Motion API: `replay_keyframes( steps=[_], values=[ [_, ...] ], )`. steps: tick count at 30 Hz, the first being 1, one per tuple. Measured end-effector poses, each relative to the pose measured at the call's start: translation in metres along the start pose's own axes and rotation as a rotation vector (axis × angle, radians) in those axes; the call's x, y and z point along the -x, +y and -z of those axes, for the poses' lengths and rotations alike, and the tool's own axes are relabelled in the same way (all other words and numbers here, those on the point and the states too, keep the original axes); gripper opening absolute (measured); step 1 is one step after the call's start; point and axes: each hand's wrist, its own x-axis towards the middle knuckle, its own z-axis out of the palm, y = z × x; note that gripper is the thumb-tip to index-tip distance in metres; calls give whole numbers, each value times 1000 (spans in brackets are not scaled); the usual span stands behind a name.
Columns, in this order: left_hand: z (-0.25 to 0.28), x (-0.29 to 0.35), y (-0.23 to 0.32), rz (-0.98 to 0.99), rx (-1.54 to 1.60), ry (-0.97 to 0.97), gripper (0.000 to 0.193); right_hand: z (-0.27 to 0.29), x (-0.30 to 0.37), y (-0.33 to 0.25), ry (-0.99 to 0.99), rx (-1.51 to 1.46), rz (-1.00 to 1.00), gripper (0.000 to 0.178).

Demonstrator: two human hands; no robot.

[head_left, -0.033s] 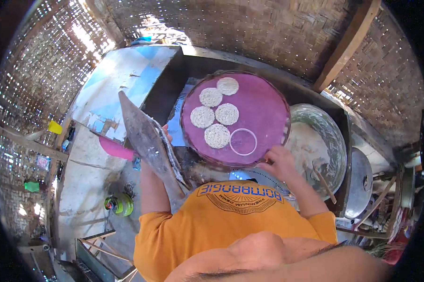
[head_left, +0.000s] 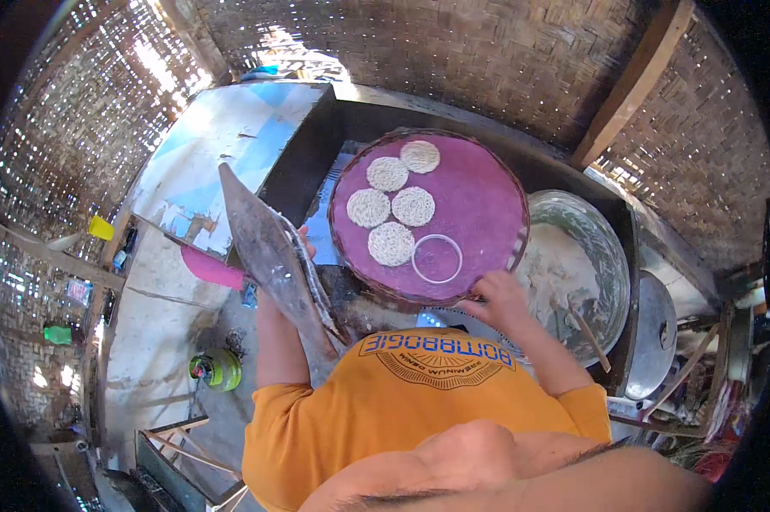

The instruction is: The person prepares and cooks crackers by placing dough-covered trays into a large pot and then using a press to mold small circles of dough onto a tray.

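My left hand [head_left: 306, 242] is wrapped around a long, pointed grey-brown wooden tool [head_left: 270, 247], streaked with white along its edge. The tool hides most of that hand. A round tray with a purple surface and dark woven rim [head_left: 487, 192] lies ahead of me. My right hand [head_left: 497, 300] grips its near right rim, fingers curled. Several flat, lacy white discs [head_left: 391, 244] sit on the tray's left half. Beside the nearest disc lies a thin white ring [head_left: 437, 258].
Right of the tray stands a large basin [head_left: 619, 264] of pale batter-like paste, a stick [head_left: 588, 333] leaning in it. A metal lid [head_left: 653, 341] is farther right. At left are a blue-and-white box [head_left: 206, 145] and a pink container [head_left: 206, 266]; a green gas cylinder [head_left: 223, 371] stands below.
The tray has turned slightly clockwise, carrying its discs and ring round. My right hand has shifted a little left with the rim. The wooden tool has barely moved.
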Motion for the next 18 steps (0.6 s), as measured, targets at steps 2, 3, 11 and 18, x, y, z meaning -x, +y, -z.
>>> replay_keyframes(
  steps=[2, 3, 11, 18],
  values=[
    [-18, 1, -7, -148, -292, 279, 54, -16, -9, -20, 16, 2, 59, 29],
    [-27, 2, -11, -191, -446, 437, 51, -18, -16, -31, 13, -25, 147, 31],
    [-82, 4, -41, -345, -666, 682, 31, -13, -67, -45, 149, -9, 92, 62],
    [-36, 38, -10, -251, -576, 423, 41, -38, -73, -50, -142, 23, -47, 94]
  ],
)
